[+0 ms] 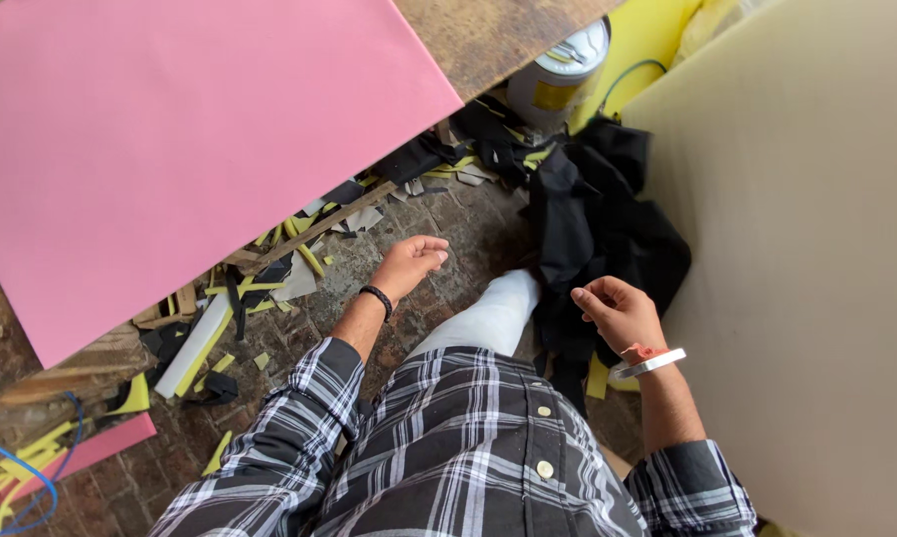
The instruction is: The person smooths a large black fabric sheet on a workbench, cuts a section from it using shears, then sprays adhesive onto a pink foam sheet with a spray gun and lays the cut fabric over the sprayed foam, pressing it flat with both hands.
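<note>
I see my left hand (pixel 409 261) hanging empty, fingers loosely curled, above the scrap-strewn floor (pixel 269 398), my right hand (pixel 618 310) likewise empty beside black cloth (pixel 588 219).

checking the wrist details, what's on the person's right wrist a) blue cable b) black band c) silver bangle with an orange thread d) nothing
c: the right hand has a silver bangle and an orange thread at its wrist, while the black band sits on the left hand's wrist.

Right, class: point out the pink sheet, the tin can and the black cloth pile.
pink sheet (pixel 170 139), head view, middle of its face.
tin can (pixel 558 75), head view, its side wall.
black cloth pile (pixel 608 229), head view, its centre.
</note>
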`<action>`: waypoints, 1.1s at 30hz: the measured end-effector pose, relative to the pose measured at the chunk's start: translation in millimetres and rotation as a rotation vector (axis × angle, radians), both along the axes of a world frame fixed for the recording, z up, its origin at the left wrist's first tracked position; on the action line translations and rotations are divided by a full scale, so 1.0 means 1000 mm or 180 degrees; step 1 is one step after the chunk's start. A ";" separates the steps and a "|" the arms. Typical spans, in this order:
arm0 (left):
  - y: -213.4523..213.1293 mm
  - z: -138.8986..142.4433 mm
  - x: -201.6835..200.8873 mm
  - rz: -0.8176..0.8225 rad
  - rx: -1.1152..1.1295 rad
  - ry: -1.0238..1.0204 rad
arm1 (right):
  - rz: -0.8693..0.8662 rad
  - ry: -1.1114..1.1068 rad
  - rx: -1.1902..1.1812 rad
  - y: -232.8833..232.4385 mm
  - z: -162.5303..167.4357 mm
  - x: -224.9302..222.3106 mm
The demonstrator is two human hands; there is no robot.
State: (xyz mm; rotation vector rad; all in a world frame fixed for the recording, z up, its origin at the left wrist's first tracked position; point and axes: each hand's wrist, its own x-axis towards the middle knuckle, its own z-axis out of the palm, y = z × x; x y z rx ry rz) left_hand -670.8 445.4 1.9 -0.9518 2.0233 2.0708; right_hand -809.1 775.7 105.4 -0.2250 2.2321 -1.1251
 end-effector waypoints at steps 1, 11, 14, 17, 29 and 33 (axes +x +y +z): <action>-0.007 0.001 0.002 0.0062 -0.0056 -0.0012 | 0.0088 -0.0004 -0.0031 -0.010 0.002 -0.004; -0.138 0.014 0.113 0.1366 -0.0088 0.0529 | 0.1748 0.0048 0.0111 -0.221 0.003 0.016; -0.183 0.028 0.191 0.1955 -0.0167 0.0398 | 0.2414 0.0195 0.0141 -0.321 0.013 0.051; -0.227 0.040 0.286 0.2571 -0.0248 0.0271 | 0.3092 0.0283 0.0120 -0.429 0.018 0.112; -0.316 0.059 0.549 0.4284 -0.0033 -0.0171 | 0.4519 0.0280 -0.0131 -0.692 0.040 0.365; -0.342 0.044 0.574 0.4449 0.0175 -0.0339 | 0.4433 -0.0117 -0.0146 -0.745 0.022 0.397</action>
